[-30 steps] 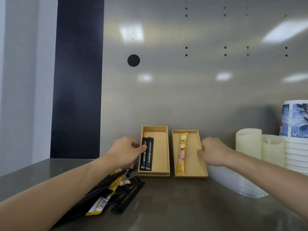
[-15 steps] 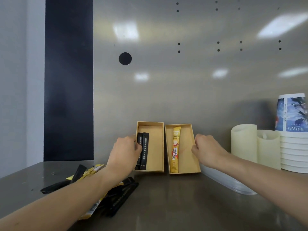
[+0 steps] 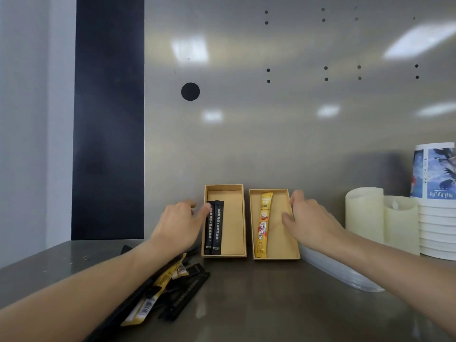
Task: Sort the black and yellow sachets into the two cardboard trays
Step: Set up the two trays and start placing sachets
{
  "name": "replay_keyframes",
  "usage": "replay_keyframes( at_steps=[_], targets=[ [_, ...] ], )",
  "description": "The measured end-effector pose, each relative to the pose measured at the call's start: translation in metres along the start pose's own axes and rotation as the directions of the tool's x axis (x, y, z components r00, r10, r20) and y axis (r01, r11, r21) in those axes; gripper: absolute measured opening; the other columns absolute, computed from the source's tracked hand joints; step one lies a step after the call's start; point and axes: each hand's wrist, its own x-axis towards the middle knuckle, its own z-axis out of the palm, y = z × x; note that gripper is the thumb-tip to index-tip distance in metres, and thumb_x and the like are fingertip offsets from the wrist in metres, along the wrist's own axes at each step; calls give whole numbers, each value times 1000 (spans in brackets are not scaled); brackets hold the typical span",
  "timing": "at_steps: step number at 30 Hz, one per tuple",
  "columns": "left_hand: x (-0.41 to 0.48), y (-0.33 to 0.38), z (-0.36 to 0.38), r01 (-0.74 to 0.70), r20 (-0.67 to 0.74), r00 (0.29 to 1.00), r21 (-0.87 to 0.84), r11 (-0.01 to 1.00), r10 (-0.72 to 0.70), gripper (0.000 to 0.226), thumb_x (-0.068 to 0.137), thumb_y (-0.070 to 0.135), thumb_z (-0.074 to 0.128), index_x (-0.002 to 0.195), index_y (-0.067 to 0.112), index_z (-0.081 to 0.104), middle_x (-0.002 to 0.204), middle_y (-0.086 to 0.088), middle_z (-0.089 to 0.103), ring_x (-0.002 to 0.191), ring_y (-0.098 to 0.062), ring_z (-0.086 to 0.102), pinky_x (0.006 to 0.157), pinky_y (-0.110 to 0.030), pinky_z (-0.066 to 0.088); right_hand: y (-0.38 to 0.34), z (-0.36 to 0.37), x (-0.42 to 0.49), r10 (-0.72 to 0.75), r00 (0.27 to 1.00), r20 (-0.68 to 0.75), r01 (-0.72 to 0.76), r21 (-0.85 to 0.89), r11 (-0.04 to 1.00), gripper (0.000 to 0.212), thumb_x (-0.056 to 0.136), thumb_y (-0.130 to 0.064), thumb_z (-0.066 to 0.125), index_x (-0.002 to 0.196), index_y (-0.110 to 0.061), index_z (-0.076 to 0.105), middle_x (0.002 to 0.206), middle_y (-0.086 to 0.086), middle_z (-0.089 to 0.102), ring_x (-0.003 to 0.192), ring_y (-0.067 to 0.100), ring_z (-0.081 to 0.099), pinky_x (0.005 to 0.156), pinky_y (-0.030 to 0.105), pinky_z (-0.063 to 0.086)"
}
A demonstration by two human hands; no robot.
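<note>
On the steel counter [image 3: 246,304], against the back wall: two cardboard trays side by side, long axes running away from the person. Left tray [image 3: 223,186] holds two black sachets [image 3: 215,225] lengthwise along its left wall. Right tray [image 3: 269,190] holds one yellow sachet [image 3: 264,225], also lengthwise.

Left hand [image 3: 180,223]: fingers stretched out, holding nothing, tips at the left tray's left wall. Blur there, so touching the black sachets or only over them, cannot say. Right hand [image 3: 308,218]: loosely spread over the right tray's right wall, thumb inside, nothing held.

Unsorted pile [image 3: 170,285] of black and yellow sachets lies on the counter near-left of the trays, partly under the left forearm, sticks pointing diagonally toward the trays. Left hand is clearly nearer; the next pick likely falls to it.

Writing: "NESCAFE" in red along the yellow sachet. White print on the black ones too small to read. Barcode on a yellow stick in the pile. Paper cups [image 3: 436,218], far right, carry a printed picture, text illegible.
</note>
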Motion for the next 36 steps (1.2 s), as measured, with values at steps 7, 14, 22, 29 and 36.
replay_keyframes(
  at_steps=[7, 14, 22, 29, 36],
  targets=[
    [-6, -30, -51, -23, -107, 993, 183, 983, 43, 36, 101, 54, 38, 97, 29, 63, 74, 8, 67, 68, -17, 69, 71, -40, 60, -35, 15, 7, -24, 989, 149, -5, 192, 981, 26, 102, -39, 54, 104, -13, 58, 85, 4, 71, 70, 20, 70, 77, 39, 60],
    [-13, -56, -64, -58, -1, 998, 117, 991, 59, 24, 99, 44, 49, 90, 33, 67, 82, 11, 74, 69, -10, 71, 76, -40, 61, -41, 32, 7, -21, 995, 96, 6, 151, 989, 28, 98, -38, 61, 118, -18, 58, 102, -1, 71, 99, 22, 65, 89, 42, 56],
    [-18, -65, -72, -177, 253, 958, 156, 972, 134, 22, 92, 48, 65, 90, 29, 75, 83, 14, 70, 80, -6, 64, 72, -24, 51, -30, 25, 5, -12, 1000, 17, 8, 210, 978, 25, 99, -42, 56, 111, -20, 58, 90, -8, 68, 82, 16, 67, 74, 34, 51],
    [-35, -47, -61, -239, 458, 888, 367, 899, 49, 56, 71, 83, 61, 93, 32, 66, 91, 16, 65, 91, -9, 63, 82, -32, 54, -64, 11, -33, -245, 962, -116, 268, 264, 927, 20, 99, -46, 48, 84, -36, 55, 75, -15, 64, 66, 0, 59, 59, 30, 50],
    [-33, -46, -58, -181, 409, 910, 258, 949, 63, 25, 87, 45, 71, 86, 20, 72, 82, 1, 71, 78, -16, 65, 66, -29, 52, -84, 29, -67, -384, 922, 53, 368, 193, 909, 22, 99, -54, 45, 87, -38, 55, 73, -15, 65, 65, 0, 60, 51, 18, 40]
  ],
)
